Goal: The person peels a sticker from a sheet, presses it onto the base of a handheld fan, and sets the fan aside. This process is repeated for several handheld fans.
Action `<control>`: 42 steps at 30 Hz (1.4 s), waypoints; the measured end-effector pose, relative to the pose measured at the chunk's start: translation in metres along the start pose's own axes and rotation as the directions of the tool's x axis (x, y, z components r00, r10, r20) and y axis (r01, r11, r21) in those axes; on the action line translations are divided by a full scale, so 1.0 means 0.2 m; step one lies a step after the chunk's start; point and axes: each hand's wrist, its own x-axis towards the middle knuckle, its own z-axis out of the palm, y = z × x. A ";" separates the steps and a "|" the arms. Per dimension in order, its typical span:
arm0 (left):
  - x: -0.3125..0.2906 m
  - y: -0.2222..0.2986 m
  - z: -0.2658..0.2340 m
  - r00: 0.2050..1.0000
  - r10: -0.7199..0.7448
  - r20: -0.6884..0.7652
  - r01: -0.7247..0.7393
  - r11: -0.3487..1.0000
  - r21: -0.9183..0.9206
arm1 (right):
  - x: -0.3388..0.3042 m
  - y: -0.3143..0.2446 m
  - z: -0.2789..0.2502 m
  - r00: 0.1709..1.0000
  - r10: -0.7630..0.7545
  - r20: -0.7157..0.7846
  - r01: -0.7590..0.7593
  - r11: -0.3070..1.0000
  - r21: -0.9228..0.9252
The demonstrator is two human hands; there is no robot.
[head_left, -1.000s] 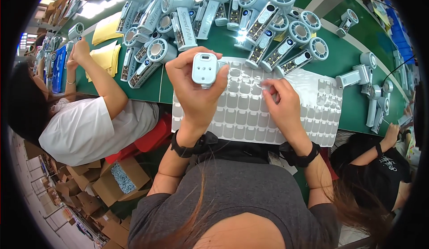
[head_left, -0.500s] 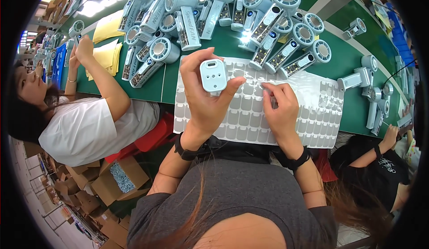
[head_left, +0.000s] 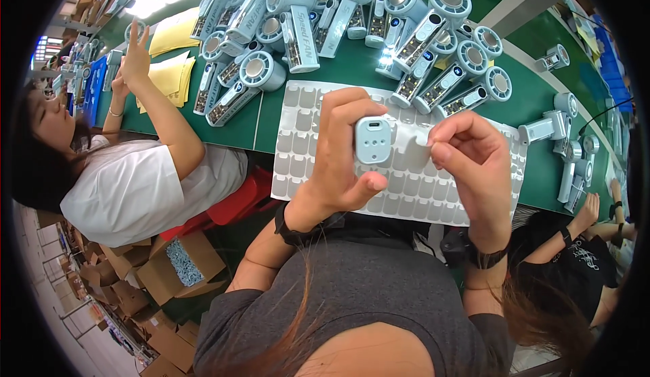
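Note:
My left hand [head_left: 336,150] holds a light blue handheld fan [head_left: 372,141] with its end face turned up. That end shows a slot-like port and several small holes; the rest of the fan is hidden below. Between the thumb and fingertips of my right hand [head_left: 477,164] is the tab of a thin grey sticker [head_left: 414,153] with rounded corners. The sticker hangs just right of the fan's end, apart from it. Under both hands a white sheet [head_left: 277,189] with rows of the same grey stickers lies on the green table [head_left: 269,116].
Many handheld fans [head_left: 300,38] are heaped along the far side, and more [head_left: 538,131] lie at the right. Yellow papers [head_left: 169,82] lie at the left. Co-workers [head_left: 122,181] sit on both sides. An open carton [head_left: 203,269] stands at lower left.
My right hand has lifted from the sheet toward me and right, now with a grey sticker in its pinch. My left hand has brought the fan right and nearer to me.

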 end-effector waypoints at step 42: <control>-0.04 0.03 0.06 0.997 0.014 0.075 -0.015 1.000 0.010 | 0.05 -0.12 0.11 0.994 0.036 0.104 0.009 0.915 -0.404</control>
